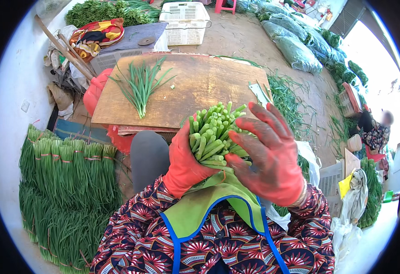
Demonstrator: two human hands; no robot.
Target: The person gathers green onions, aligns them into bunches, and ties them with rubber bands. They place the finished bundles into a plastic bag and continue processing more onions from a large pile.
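Observation:
My left hand (185, 163), in a red rubber glove, grips a thick bundle of green stalks (211, 138). The cut ends point up and away from me, and the bundle's lower part is hidden by my hands and the green apron (190, 216). On the bundle's right side, my right hand (266, 154) is spread in a red glove with a dark, soiled palm. It is slightly blurred, and I cannot tell whether its fingertips touch the stalks. Beyond both hands, a small loose bunch of garlic chives (141, 87) lies on the wooden board (200, 89).
Tied chive bundles (71, 164) are stacked at left. A flat blade-like piece (260, 94) lies at the board's right edge, near loose leaves (284, 99) on the floor. Behind the board are a white plastic crate (185, 32) and filled bags (294, 48). A person (374, 133) sits far right.

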